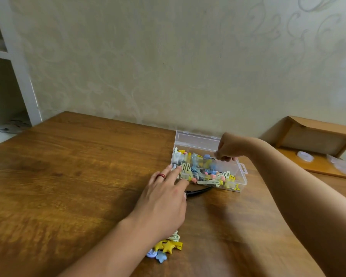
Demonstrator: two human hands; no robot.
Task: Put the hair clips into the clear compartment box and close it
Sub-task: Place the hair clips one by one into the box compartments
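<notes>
I see a warm brown wood-grain bench, a clear box full of yellow, blue, pink and cream clips, yellow star and pale blue clips loose in front, a red ring, and cream wallpaper with swirls.

You are viewing a scene under soft, even, warm-tinted indoor light of moderate brightness. Faint, diffuse shadows fall on the desk beneath both forearms; a darker one sits under the left hand. Pale sheen covers the desk's left half. The right hand shows motion blur at the fingers. Wide-angle distortion bows the shelf unit at the left edge. Overall sharpness is modest, with fine detail smeared.
</notes>
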